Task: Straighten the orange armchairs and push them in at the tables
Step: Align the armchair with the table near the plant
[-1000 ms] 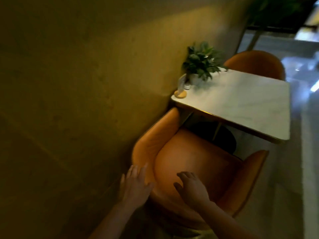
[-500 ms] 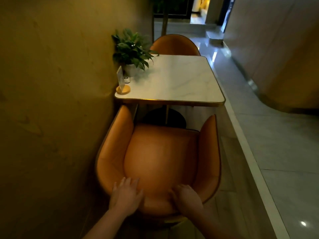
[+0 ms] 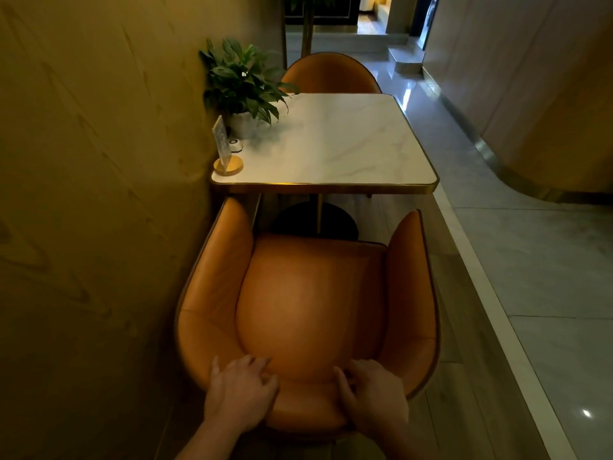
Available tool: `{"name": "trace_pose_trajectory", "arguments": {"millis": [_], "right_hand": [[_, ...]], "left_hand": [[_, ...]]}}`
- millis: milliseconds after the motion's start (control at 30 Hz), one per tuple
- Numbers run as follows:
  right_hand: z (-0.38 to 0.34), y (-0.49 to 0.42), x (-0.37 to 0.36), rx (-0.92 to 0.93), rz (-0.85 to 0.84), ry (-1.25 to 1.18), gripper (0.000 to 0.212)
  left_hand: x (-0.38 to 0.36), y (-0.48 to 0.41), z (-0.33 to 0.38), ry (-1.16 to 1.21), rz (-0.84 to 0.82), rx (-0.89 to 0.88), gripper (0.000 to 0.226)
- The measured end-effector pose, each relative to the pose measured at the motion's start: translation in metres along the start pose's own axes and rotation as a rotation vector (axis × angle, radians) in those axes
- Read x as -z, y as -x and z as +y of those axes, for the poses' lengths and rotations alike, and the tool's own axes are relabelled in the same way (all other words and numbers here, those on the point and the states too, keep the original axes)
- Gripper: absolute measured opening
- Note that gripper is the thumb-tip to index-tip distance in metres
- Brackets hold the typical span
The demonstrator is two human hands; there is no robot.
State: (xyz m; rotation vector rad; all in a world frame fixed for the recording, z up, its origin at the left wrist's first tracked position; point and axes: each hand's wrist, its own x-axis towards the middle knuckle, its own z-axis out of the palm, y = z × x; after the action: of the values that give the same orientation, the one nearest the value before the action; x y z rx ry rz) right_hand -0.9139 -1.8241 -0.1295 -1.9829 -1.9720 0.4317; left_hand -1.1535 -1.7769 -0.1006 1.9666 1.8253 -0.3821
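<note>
The near orange armchair (image 3: 311, 303) stands at the near side of the table (image 3: 335, 141) and faces it squarely, its arm tips close to the table edge. The left hand (image 3: 240, 391) and the right hand (image 3: 373, 393) both grip the top of its backrest, fingers curled over the rim. A second orange armchair (image 3: 331, 74) stands at the far side of the table
</note>
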Motion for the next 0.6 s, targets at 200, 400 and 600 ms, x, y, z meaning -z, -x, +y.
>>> {"name": "trace_pose_trajectory", "arguments": {"millis": [200, 400, 600], "right_hand": [[0.009, -0.004, -0.004, 0.045, 0.128, -0.030, 0.040], [0.023, -0.022, 0.004, 0.036, 0.160, -0.012, 0.046], [0.033, -0.037, 0.004, 0.038, 0.113, 0.015, 0.053]], "left_hand": [[0.000, -0.002, 0.007, 0.000, 0.026, 0.022, 0.058], [0.003, -0.004, 0.023, -0.013, 0.015, 0.025, 0.060], [0.005, -0.011, 0.029, 0.019, 0.067, 0.026, 0.058]]}}
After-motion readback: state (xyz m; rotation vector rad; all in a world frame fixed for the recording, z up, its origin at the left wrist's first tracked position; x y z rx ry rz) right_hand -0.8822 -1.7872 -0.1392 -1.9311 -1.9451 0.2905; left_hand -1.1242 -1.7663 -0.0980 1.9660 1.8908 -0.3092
